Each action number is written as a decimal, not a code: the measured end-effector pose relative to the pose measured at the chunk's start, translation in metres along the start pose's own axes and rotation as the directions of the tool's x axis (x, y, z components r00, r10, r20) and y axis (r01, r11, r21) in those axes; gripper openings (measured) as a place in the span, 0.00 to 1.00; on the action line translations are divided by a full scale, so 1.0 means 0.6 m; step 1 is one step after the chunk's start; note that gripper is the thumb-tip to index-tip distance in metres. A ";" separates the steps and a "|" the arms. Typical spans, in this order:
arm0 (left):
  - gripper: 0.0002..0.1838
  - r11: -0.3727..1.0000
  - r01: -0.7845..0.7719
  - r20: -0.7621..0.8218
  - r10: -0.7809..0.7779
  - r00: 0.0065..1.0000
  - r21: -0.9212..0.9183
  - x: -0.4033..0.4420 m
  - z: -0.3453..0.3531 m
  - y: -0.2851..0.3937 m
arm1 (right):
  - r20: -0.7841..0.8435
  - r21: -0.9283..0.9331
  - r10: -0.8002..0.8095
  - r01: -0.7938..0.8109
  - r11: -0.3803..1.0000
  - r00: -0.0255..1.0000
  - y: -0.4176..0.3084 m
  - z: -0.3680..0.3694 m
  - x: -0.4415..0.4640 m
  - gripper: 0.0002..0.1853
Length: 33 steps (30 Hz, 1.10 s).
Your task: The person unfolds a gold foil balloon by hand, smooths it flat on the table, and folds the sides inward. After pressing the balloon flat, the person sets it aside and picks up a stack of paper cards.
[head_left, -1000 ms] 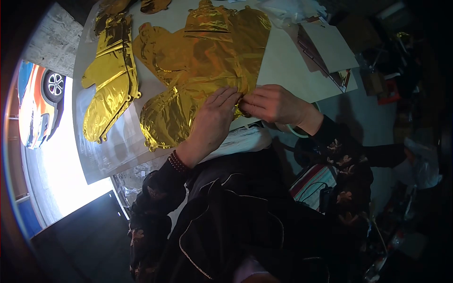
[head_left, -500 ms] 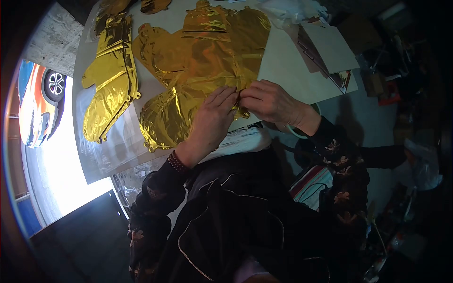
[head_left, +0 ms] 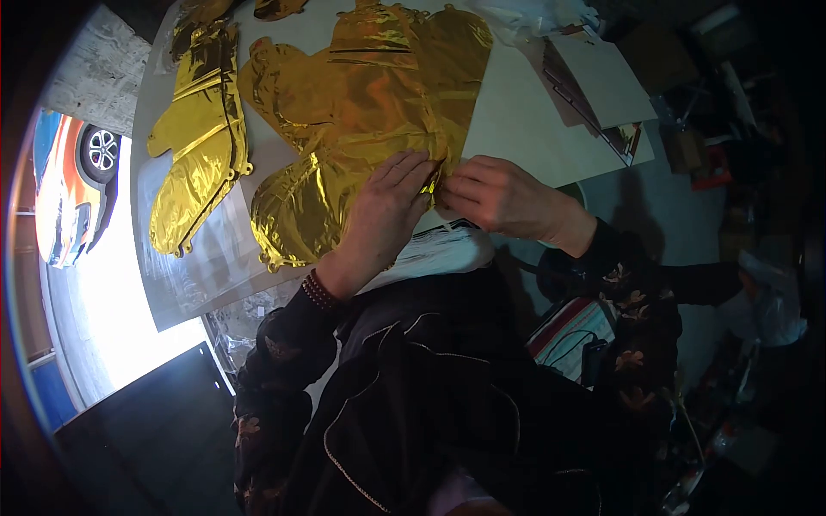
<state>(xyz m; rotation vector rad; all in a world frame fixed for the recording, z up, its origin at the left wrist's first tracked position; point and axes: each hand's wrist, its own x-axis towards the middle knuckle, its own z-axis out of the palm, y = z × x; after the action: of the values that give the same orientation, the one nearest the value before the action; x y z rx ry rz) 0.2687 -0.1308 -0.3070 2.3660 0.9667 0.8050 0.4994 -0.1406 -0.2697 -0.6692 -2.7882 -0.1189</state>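
A large flat, uninflated gold foil balloon (head_left: pixel 370 103) lies on the table, its lower right edge at my hands. My left hand (head_left: pixel 387 202) rests over that edge, fingers together, with a crumpled bit of foil showing between fingertips and thumb. Close beside it, my right hand (head_left: pixel 495 196) has its fingers curled in a pinch on the same edge. What lies right under the fingertips is mostly hidden. To the left is another flat gold foil balloon (head_left: pixel 198 155), long and narrow, with small tabs along its seam.
The pale table (head_left: pixel 508 120) carries clear plastic film (head_left: pixel 198 284) at left and white plastic bags (head_left: pixel 533 17) at the back. Cards (head_left: pixel 602 77) lie at right. A dark panel (head_left: pixel 146 430) stands lower left, and a car (head_left: pixel 73 189) is outside.
My right hand has shifted slightly right and down, and a raised bit of gold foil now shows between the hands. The left hand stays nearly in place.
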 end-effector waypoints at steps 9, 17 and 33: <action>0.24 1.000 0.003 -0.011 -0.003 1.000 0.002 -0.001 -0.001 0.002 | -0.168 0.132 0.061 -0.039 0.991 0.984 0.017 0.024 0.008 0.05; 0.25 0.999 -0.016 0.020 0.015 1.000 0.036 0.000 -0.008 0.009 | -0.143 0.597 0.461 -0.295 0.746 0.876 0.011 0.034 0.000 0.06; 0.25 1.000 0.017 0.029 -0.017 0.999 -0.009 0.000 -0.008 0.005 | -0.136 0.441 0.337 -0.247 0.863 0.932 0.003 0.023 0.006 0.13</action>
<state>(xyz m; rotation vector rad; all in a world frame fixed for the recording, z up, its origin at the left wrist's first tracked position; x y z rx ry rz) 0.2669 -0.1319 -0.3017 2.3518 0.9686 0.7654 0.4938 -0.1357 -0.2819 -0.8952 -2.3595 0.4339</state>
